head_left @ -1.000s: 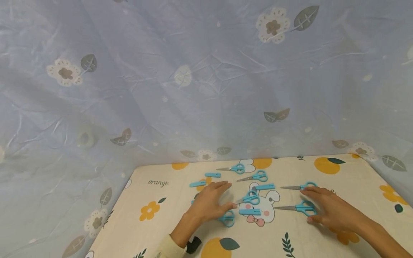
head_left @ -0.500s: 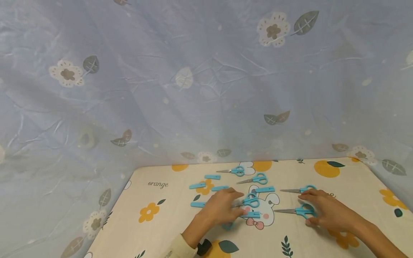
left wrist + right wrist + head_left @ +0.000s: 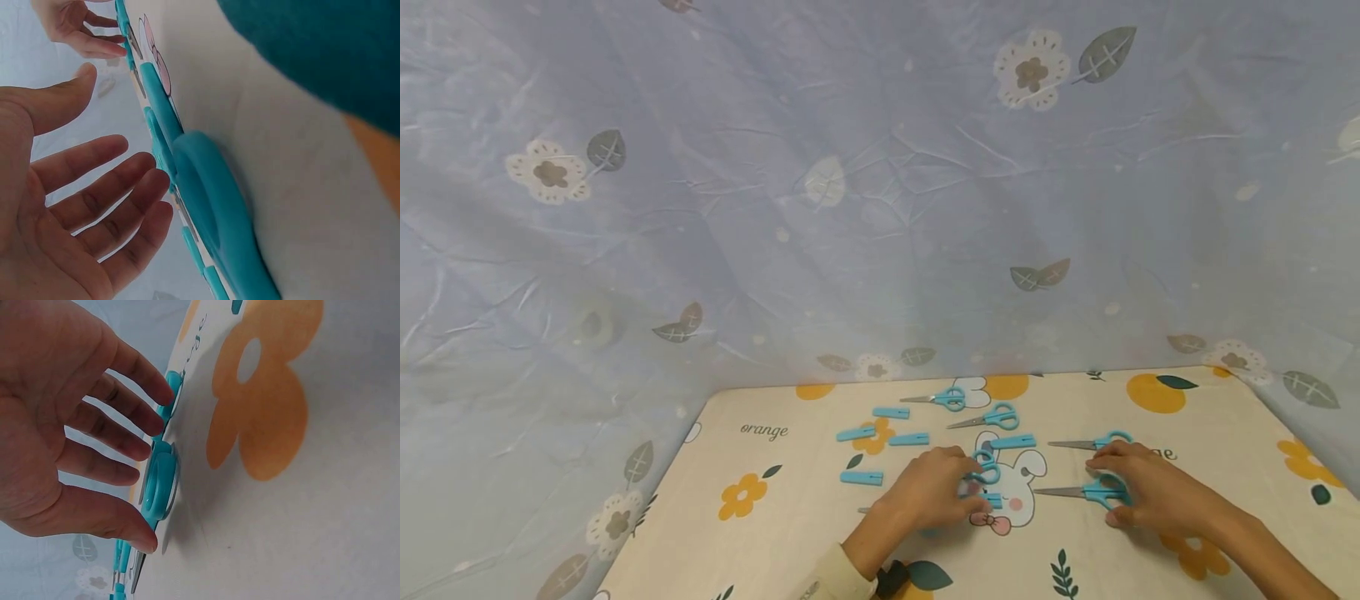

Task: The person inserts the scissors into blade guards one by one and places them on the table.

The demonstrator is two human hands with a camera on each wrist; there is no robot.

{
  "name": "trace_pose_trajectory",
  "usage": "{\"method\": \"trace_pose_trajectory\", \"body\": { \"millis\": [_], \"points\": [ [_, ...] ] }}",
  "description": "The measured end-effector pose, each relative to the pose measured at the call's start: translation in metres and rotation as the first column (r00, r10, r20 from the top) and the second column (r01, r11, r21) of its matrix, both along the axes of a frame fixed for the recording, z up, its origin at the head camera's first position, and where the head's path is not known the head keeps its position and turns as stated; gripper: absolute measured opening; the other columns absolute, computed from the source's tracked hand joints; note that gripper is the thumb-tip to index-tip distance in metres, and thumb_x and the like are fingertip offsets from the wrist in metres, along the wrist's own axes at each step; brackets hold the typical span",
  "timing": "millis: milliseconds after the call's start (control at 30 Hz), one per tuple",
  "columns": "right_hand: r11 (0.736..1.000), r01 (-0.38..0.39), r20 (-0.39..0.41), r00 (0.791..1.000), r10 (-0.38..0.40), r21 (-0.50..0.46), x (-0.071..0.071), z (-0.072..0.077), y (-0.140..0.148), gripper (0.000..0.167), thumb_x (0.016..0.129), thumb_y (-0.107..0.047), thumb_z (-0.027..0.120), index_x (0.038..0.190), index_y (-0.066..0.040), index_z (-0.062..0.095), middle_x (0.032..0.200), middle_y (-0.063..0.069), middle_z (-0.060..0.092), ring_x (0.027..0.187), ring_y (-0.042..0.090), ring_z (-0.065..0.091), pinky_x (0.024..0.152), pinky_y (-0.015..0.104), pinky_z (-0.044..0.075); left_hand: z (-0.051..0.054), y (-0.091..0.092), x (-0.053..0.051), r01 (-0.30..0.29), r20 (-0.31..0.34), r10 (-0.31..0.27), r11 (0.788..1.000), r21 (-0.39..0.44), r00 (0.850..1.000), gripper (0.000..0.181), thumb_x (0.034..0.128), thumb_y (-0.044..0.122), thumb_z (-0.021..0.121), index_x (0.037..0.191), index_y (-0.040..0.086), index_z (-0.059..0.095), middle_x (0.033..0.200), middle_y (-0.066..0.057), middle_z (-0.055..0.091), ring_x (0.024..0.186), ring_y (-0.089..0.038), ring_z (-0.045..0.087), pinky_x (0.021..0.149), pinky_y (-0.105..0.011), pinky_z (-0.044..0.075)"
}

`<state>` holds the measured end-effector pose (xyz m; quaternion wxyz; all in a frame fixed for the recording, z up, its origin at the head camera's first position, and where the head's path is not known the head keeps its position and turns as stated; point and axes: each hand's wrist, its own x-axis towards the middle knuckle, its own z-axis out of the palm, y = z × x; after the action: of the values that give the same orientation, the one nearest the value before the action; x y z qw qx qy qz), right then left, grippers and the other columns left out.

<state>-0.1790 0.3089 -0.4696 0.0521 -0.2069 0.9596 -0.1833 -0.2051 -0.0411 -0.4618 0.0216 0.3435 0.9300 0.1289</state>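
My left hand hovers over a pair of scissors whose blue handles show past its fingers. A blue blade cover lies by its thumb. In the left wrist view the fingers are spread and hold nothing; a large scissor handle is close by. My right hand is beside two pairs of scissors, the nearer and the farther, blades pointing left. Its fingers are loosely bent near the handles; whether they touch them I cannot tell.
Two more scissors, one farther back and one nearer, lie behind. Several blue covers, such as the left one and the one by the rabbit print, lie flat on the patterned cloth. A curtain rises behind.
My left hand has moved right, uncovering blade covers on the left and now hiding part of the middle scissors and a cover. My right hand has shifted only slightly left.
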Motion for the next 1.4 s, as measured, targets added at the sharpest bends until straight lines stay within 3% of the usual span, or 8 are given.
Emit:
{"method": "trace_pose_trajectory", "body": {
  "millis": [467,667,833,1100,1233,1400],
  "points": [
    [0.999,0.032,0.058,0.998,-0.031,-0.009,-0.005,-0.006,-0.003,0.063,0.074,-0.026,0.099,0.128,-0.006,0.076,0.128,0.012,0.067,0.114,0.033,0.064,0.094,0.056,0.057,-0.008,0.013,0.003,-0.034,0.039,0.033,0.998,0.044,0.999,0.041,0.0862,0.042,0.090,0.120,0.019,0.083,0.097,0.007,0.077,0.080,0.001,0.059,0.068,-0.019,0.049],
    [0.999,0.042,0.041,0.998,-0.042,0.001,-0.005,-0.007,-0.002,0.060,0.073,-0.027,0.099,0.126,-0.009,0.078,0.123,0.004,0.066,0.107,0.021,0.060,0.088,0.040,0.056,-0.007,0.017,0.005,-0.041,0.034,0.039,0.998,0.047,0.999,0.039,0.0856,0.039,0.091,0.119,0.020,0.084,0.092,0.008,0.074,0.074,0.000,0.050,0.064,-0.018,0.044],
    [0.999,-0.014,0.030,0.999,0.016,-0.041,-0.003,-0.009,0.000,0.054,0.077,-0.027,0.097,0.124,-0.009,0.079,0.117,-0.002,0.065,0.100,0.014,0.057,0.084,0.030,0.052,-0.005,0.019,0.007,-0.065,0.062,0.061,0.996,0.067,0.996,0.036,0.0828,0.033,0.094,0.114,0.017,0.085,0.087,0.006,0.071,0.072,-0.001,0.048,0.063,-0.019,0.042],
    [0.997,-0.027,0.032,0.999,0.029,-0.077,-0.002,-0.006,0.001,0.045,0.079,-0.026,0.096,0.118,-0.011,0.079,0.110,-0.003,0.064,0.090,0.006,0.050,0.077,0.025,0.046,-0.008,0.024,0.005,-0.093,0.100,0.089,0.995,0.037,0.991,0.026,0.0800,0.022,0.096,0.104,0.016,0.086,0.084,0.008,0.067,0.074,-0.001,0.048,0.066,-0.019,0.043],
    [0.996,-0.022,0.028,0.999,0.024,-0.088,-0.003,-0.004,0.000,0.037,0.078,-0.022,0.096,0.110,-0.015,0.078,0.106,-0.003,0.062,0.088,0.006,0.048,0.075,0.025,0.045,-0.008,0.027,0.005,-0.080,0.078,0.079,0.997,0.014,0.994,0.022,0.0797,0.017,0.094,0.100,0.017,0.086,0.083,0.009,0.068,0.075,-0.001,0.049,0.067,-0.019,0.044],
    [0.997,0.045,0.061,0.997,-0.041,-0.059,-0.004,-0.003,-0.003,0.036,0.076,-0.021,0.098,0.104,-0.021,0.075,0.100,-0.006,0.059,0.087,0.008,0.047,0.077,0.025,0.045,-0.008,0.030,0.006,-0.062,0.025,0.062,0.998,-0.011,0.998,0.018,0.0796,0.014,0.093,0.096,0.018,0.085,0.083,0.009,0.068,0.076,-0.002,0.050,0.068,-0.019,0.045]
  ]
}}
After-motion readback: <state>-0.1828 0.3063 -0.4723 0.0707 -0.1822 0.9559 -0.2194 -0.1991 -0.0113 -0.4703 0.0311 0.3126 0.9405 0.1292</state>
